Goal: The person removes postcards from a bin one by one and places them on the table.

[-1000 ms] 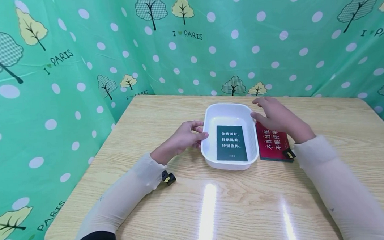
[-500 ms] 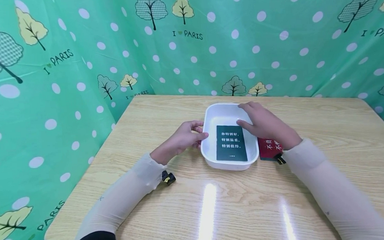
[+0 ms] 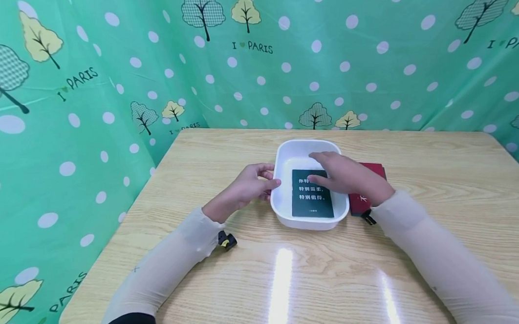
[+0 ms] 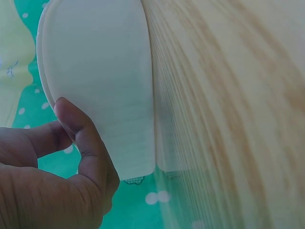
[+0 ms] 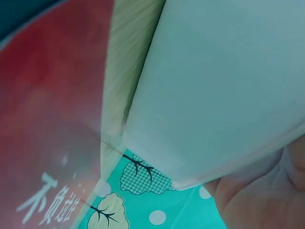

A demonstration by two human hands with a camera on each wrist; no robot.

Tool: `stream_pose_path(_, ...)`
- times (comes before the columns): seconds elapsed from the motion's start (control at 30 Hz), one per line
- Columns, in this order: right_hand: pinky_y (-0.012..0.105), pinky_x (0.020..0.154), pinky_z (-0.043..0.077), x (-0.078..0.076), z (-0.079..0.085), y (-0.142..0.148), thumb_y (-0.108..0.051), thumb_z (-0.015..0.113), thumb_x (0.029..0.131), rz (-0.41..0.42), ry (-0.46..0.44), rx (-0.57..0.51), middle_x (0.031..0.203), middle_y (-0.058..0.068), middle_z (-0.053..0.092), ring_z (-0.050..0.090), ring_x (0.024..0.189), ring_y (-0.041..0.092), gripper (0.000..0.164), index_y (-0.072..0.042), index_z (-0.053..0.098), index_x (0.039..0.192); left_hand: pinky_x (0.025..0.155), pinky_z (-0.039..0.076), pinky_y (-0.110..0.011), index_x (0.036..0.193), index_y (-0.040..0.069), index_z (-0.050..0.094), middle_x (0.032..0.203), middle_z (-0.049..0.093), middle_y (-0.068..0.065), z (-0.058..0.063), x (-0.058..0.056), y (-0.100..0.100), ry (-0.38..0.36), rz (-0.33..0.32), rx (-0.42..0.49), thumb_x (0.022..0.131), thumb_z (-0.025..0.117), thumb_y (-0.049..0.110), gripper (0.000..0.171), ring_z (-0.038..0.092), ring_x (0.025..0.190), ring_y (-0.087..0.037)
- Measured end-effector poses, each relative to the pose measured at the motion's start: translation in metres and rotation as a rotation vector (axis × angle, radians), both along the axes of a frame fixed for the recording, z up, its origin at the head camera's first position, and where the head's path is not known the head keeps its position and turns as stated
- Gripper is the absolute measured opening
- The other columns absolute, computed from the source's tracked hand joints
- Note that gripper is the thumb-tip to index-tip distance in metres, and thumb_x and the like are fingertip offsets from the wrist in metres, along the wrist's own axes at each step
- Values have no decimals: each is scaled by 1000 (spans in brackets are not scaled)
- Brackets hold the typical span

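My left hand [image 3: 248, 186] holds the left rim of a white plastic basin [image 3: 311, 224]. Seen from the left wrist, the thumb and finger of that hand [image 4: 90, 157] pinch the basin's lip [image 4: 44, 62]. A dark green booklet [image 3: 312, 208] with white Chinese lettering lies flat inside the basin. Over the basin's right side reaches my right hand [image 3: 346, 174], fingers extended, thumb overlapping the booklet's upper right part. Right beside the basin lies a red booklet [image 3: 376, 169], partly hidden by the right hand and wrist. In the right wrist view, the right hand [image 5: 267, 195] shows past the basin's rim.
The basin stands toward the back of a light wood-grain table [image 3: 231, 290]. A green polka-dot curtain [image 3: 255, 84] hangs behind it and on the left. A small black device [image 3: 227, 240] sits at the left wrist, another [image 3: 368, 218] at the right.
My right hand has moved left and slightly toward me, from above the red booklet to over the basin and green booklet. The left hand and basin have stayed in place.
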State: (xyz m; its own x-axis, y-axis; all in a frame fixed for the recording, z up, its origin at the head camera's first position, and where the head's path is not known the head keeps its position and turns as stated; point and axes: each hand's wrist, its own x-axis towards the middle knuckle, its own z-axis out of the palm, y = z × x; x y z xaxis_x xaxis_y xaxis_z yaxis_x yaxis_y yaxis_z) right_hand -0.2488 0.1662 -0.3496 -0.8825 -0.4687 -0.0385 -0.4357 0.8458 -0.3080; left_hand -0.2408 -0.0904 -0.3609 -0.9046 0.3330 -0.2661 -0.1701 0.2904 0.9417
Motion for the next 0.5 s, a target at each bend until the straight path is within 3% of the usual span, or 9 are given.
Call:
stream_pose_path(0.13, 54, 96, 45, 0, -2, -2, -48, 65, 91, 6, -53, 56, 141, 20, 45, 46, 124, 38, 75, -9, 37, 149, 56, 52, -27, 134, 6, 49, 109, 51, -13, -1, 0, 0, -3, 0, 4, 93, 66, 6, 44, 59, 67, -19)
stream_pose_path(0.33, 46, 92, 49, -1, -6, -4, -49, 65, 90, 49, -15, 127, 128, 14, 59, 58, 108, 29, 70, -8, 46, 143, 56, 52, -27, 135, 6, 48, 110, 50, -13, -2, -1, 0, 3, -1, 6, 93, 66, 5, 45, 59, 67, -20)
stream_pose_path(0.5, 50, 100, 40, -1, -8, -6, -53, 67, 88, 77, 18, 206, 124, 11, 63, 58, 108, 29, 71, -10, 49, 141, 56, 53, -27, 134, 6, 49, 110, 51, -13, -2, -1, 0, 11, 2, 0, 93, 66, 6, 45, 59, 67, -19)
